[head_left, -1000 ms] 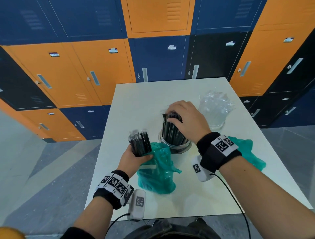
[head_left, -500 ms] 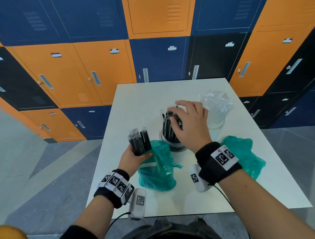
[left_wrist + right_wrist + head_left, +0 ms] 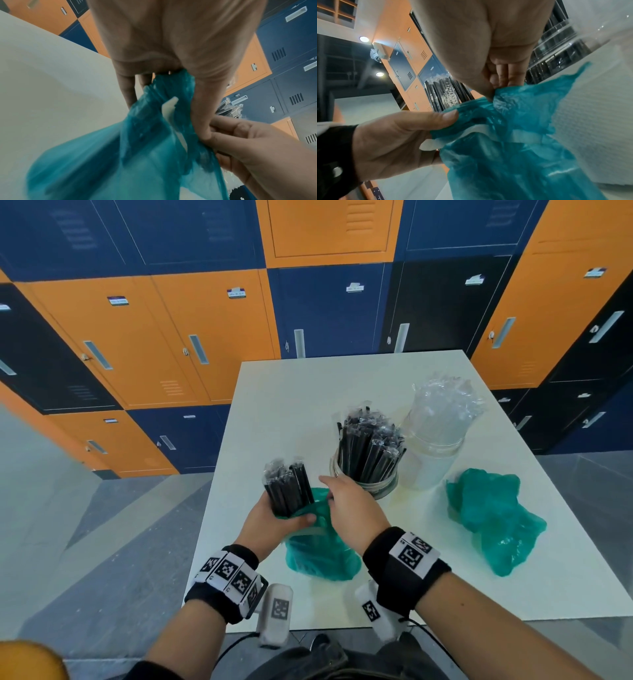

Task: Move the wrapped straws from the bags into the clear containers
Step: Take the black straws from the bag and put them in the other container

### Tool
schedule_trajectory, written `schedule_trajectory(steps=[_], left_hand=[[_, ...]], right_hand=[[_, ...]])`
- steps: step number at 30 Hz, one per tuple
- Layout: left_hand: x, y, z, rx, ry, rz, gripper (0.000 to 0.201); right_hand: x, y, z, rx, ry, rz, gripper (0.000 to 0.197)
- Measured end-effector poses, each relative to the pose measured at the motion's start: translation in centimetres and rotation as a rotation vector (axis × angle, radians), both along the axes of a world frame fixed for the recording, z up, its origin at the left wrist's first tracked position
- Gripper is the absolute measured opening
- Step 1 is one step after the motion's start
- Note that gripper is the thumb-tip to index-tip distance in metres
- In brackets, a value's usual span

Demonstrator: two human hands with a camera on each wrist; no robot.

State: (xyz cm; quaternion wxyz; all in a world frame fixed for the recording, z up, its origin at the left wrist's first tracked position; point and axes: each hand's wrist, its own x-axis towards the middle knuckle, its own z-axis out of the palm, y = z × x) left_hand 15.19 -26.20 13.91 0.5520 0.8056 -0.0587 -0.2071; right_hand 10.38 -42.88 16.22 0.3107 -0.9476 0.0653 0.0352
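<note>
My left hand (image 3: 274, 520) grips a bundle of black wrapped straws (image 3: 288, 487) that sticks up out of a teal bag (image 3: 322, 553) on the white table (image 3: 291, 392). The bag's neck is bunched in the same grip (image 3: 171, 86). My right hand (image 3: 337, 498) pinches the bag's rim (image 3: 508, 94) between thumb and fingers, right beside the left thumb (image 3: 426, 121). Behind the hands a clear container (image 3: 373, 486) stands packed with upright black straws (image 3: 370, 443). To its right a second clear container (image 3: 428, 460) holds clear-wrapped straws (image 3: 445, 402).
A second teal bag (image 3: 493, 518) lies crumpled on the table's right side. Orange, blue and black lockers (image 3: 212, 337) line the wall behind the table. The table's left edge runs just left of my left hand, with grey floor (image 3: 102, 525) beyond.
My right hand left the top of the straws in the container, came back toward me and took hold of the bag's rim. The left hand kept its bundle.
</note>
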Motion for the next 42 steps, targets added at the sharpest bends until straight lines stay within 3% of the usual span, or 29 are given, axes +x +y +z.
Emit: schedule_trajectory(steps=[5, 9, 15, 18, 23, 27, 36, 42], left_hand=[[-0.7, 1.1, 0.1, -0.021, 0.016, -0.097, 0.057], [-0.6, 1.1, -0.5, -0.044, -0.012, -0.039, 0.054], [-0.5, 1.0, -1.2, -0.019, -0.031, 0.002, 0.048], [-0.6, 0.7, -0.9, -0.005, 0.0, 0.016, 0.037], [-0.6, 0.2, -0.5, -0.008, 0.019, 0.023, 0.035], [-0.5, -0.1, -0.5, 0.001, 0.003, 0.016, 0.036], [-0.7, -1.3, -0.9, 0.025, -0.017, -0.007, 0.043], [-0.6, -1.6, -0.7, 0.05, -0.047, 0.013, 0.04]], right_hand=[[0.3, 0.4, 0.3, 0.105, -0.047, 0.03, 0.051], [1.1, 1.1, 0.4, 0.354, -0.083, -0.002, 0.039], [1.1, 1.6, 0.2, 0.463, -0.081, -0.058, 0.017], [1.0, 1.4, 0.3, 0.433, -0.12, -0.083, 0.018], [0.9, 0.8, 0.6, 0.245, -0.202, -0.093, 0.03], [0.5, -0.2, 3.2, 0.139, -0.27, -0.098, 0.032], [0.0, -5.4, 12.0, 0.326, -0.513, -0.333, 0.02], [-0.7, -7.7, 12.3, 0.268, -0.589, -0.391, 0.021]])
